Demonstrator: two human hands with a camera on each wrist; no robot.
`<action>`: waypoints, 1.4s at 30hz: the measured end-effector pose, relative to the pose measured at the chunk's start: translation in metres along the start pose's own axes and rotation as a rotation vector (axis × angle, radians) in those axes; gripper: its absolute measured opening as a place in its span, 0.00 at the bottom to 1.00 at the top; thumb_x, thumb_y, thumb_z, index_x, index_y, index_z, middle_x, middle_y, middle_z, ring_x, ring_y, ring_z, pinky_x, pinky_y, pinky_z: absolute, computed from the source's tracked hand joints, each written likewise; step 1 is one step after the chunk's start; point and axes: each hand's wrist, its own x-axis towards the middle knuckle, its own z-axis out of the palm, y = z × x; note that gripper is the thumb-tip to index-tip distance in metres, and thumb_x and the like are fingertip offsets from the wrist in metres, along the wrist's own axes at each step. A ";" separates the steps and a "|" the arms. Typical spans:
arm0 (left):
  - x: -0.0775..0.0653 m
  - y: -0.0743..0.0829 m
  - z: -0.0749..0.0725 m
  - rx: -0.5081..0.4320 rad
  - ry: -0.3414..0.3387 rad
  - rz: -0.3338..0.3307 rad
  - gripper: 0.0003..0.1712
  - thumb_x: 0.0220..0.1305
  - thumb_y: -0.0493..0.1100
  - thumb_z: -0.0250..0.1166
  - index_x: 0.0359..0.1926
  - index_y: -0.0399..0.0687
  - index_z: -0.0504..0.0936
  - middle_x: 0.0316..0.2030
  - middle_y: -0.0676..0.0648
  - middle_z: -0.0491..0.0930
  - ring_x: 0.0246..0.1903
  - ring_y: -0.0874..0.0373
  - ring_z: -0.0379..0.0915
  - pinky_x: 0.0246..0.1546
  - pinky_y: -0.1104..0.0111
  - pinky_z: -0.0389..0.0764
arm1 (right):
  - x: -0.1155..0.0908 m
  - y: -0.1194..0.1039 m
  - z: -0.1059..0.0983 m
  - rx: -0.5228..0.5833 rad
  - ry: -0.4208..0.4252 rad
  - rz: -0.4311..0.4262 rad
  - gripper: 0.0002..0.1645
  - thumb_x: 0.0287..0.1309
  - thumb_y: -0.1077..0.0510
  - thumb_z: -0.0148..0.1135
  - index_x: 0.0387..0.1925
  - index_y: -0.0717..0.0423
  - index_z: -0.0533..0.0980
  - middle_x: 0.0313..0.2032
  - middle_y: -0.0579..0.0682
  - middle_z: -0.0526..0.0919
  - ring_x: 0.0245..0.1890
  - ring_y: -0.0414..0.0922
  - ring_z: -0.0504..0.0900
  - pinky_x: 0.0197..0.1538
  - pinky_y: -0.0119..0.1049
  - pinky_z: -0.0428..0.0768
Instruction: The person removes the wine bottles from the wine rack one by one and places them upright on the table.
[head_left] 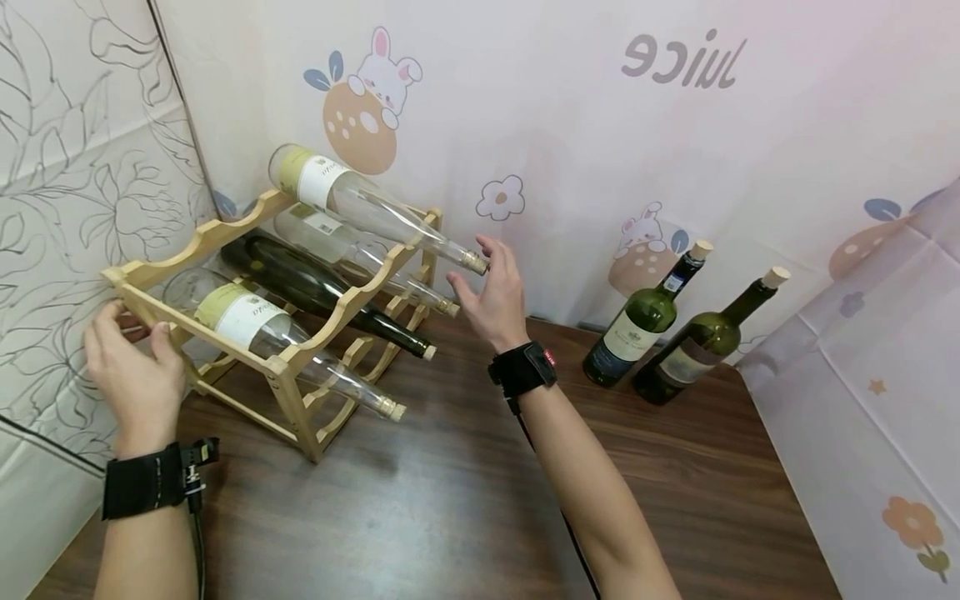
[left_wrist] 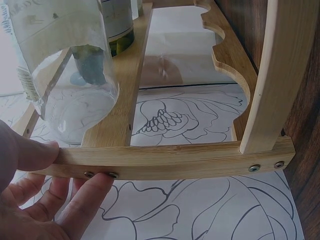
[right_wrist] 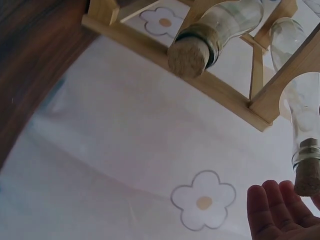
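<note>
A light wooden wine rack [head_left: 281,367] stands at the left with several bottles lying in it, their corks facing right. My left hand [head_left: 138,371] holds the rack's near left end; in the left wrist view the thumb [left_wrist: 37,152] lies on one side of an upright bar and the fingers on the other. At the upper right, my right hand [head_left: 495,292] is spread beside the corked neck of the top clear bottle [head_left: 375,208]. Its fingers [right_wrist: 272,205] are close to that bottle's cork [right_wrist: 307,175]. Below lie another clear bottle, a dark green bottle [head_left: 300,271] and a front clear bottle [head_left: 258,321].
Two green corked bottles stand upright on the dark wooden table [head_left: 465,500] at the right: one with a cream and blue label [head_left: 633,333], the other with a picture label [head_left: 690,362]. Patterned cloth [head_left: 555,125] hangs behind and along both sides. Cables run from both wrist straps.
</note>
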 end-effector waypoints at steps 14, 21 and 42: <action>-0.002 0.002 -0.001 0.013 -0.007 -0.011 0.25 0.72 0.34 0.61 0.68 0.36 0.74 0.52 0.58 0.69 0.52 0.60 0.67 0.67 0.57 0.72 | -0.006 -0.001 0.018 0.651 0.073 0.363 0.49 0.63 0.62 0.73 0.79 0.58 0.58 0.66 0.61 0.75 0.64 0.53 0.78 0.68 0.49 0.81; -0.002 0.002 -0.001 -0.001 -0.018 0.001 0.25 0.71 0.33 0.61 0.68 0.33 0.72 0.54 0.46 0.72 0.58 0.40 0.71 0.70 0.54 0.70 | -0.002 -0.006 0.028 1.063 0.109 0.519 0.46 0.64 0.71 0.67 0.79 0.57 0.58 0.61 0.57 0.77 0.59 0.48 0.79 0.60 0.31 0.82; -0.001 0.001 -0.001 -0.017 -0.014 0.029 0.26 0.71 0.33 0.62 0.68 0.31 0.72 0.58 0.32 0.74 0.62 0.33 0.69 0.69 0.51 0.67 | 0.013 -0.025 0.043 1.520 0.257 0.714 0.10 0.70 0.70 0.62 0.47 0.55 0.78 0.41 0.52 0.89 0.42 0.45 0.92 0.57 0.36 0.87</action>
